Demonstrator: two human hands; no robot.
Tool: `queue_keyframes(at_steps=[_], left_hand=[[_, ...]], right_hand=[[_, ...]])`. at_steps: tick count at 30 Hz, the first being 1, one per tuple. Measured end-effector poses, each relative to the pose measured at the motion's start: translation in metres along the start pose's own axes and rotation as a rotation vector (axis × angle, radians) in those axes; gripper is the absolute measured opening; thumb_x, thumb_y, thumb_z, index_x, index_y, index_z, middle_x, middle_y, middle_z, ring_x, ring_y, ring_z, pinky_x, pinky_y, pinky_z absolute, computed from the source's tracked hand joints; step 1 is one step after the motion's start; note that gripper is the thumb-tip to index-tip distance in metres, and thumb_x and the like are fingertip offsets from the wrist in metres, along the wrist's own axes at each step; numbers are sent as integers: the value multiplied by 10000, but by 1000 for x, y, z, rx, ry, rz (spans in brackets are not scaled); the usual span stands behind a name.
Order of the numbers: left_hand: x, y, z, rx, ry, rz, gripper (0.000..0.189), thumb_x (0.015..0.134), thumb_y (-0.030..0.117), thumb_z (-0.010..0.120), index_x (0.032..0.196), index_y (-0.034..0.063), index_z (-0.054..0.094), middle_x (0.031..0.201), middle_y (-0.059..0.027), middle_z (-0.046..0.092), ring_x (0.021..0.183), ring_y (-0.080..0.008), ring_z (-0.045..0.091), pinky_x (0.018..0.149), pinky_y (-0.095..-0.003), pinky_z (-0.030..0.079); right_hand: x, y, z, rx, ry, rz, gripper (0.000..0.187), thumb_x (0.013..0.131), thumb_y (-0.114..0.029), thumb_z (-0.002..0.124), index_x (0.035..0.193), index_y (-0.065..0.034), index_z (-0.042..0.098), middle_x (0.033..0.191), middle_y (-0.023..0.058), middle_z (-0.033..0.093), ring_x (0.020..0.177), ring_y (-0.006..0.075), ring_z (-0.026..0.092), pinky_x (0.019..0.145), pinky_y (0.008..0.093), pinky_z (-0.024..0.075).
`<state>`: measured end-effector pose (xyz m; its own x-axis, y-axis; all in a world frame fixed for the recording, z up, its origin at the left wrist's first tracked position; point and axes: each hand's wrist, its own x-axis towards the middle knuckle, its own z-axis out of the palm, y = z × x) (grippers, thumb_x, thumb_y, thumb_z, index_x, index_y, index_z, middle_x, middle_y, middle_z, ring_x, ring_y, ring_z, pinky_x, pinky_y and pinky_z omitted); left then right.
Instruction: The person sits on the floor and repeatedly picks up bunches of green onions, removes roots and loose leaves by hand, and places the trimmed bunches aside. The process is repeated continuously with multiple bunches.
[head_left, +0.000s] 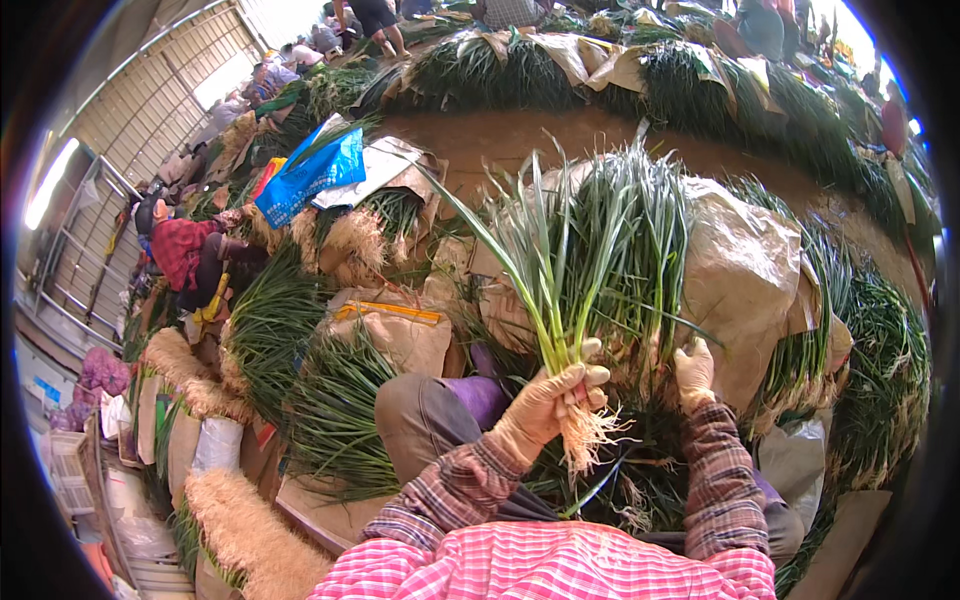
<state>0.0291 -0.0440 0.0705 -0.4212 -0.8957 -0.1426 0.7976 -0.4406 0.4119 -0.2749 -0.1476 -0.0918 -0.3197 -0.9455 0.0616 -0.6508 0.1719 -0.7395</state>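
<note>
My left hand (551, 401), in a pale glove, is closed around a small bunch of green leafy stalks (553, 330) just above their whitish roots, leaves pointing up and away. My right hand (694, 369), gloved too, is at the lower right edge of a large heap of the same stalks (630, 247); its fingertips meet near a stem, and whether they pinch one is unclear. Beneath both hands, loose leaves and root ends (637, 487) lie in a dark tangle between my legs.
Tan sacking (739, 277) covers stalks right of the heap. More bundles (337, 412) lie at my left, beside piled roots-out bundles (240, 525). A blue printed bag (315, 176) rests on bundles at upper left. A person in a red checked shirt (180, 251) sits at far left.
</note>
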Motion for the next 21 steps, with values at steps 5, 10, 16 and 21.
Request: queue_keyframes(at_steps=[5, 10, 16, 21], left_hand=[[15, -38, -55, -276, 225, -217, 394, 951, 89, 626, 1328, 51, 517, 1020, -99, 684, 875, -222, 667, 888, -401, 555], [24, -67, -39, -305, 232, -141, 314, 962, 104, 612, 1272, 83, 562, 1067, -99, 682, 930, -191, 671, 851, -380, 584], [8, -66, -5, 104, 336, -14, 289, 972, 157, 622, 1239, 56, 574, 965, -98, 691, 800, -167, 660, 676, -313, 565], [4, -60, -13, 436, 245, -67, 287, 966, 171, 630, 1229, 63, 591, 845, -77, 694, 687, -147, 632, 620, -286, 532]], right_hand=[[-19, -66, -53, 38, -1, 10, 240, 928, -177, 641, 1097, -7, 627, 999, 182, 680, 914, 281, 659, 803, 377, 518], [-127, -189, -65, 283, -202, -836, 392, 744, -78, 715, 1122, -36, 622, 1068, 163, 643, 1050, 331, 604, 899, 407, 495], [-80, -137, -43, 715, -92, -259, 264, 1016, -142, 541, 1228, 6, 593, 1179, 81, 626, 1089, 169, 564, 974, 341, 451], [-18, -35, -21, 133, -83, 105, 430, 913, -241, 696, 1211, 47, 583, 993, 139, 670, 817, 220, 631, 721, 340, 511]])
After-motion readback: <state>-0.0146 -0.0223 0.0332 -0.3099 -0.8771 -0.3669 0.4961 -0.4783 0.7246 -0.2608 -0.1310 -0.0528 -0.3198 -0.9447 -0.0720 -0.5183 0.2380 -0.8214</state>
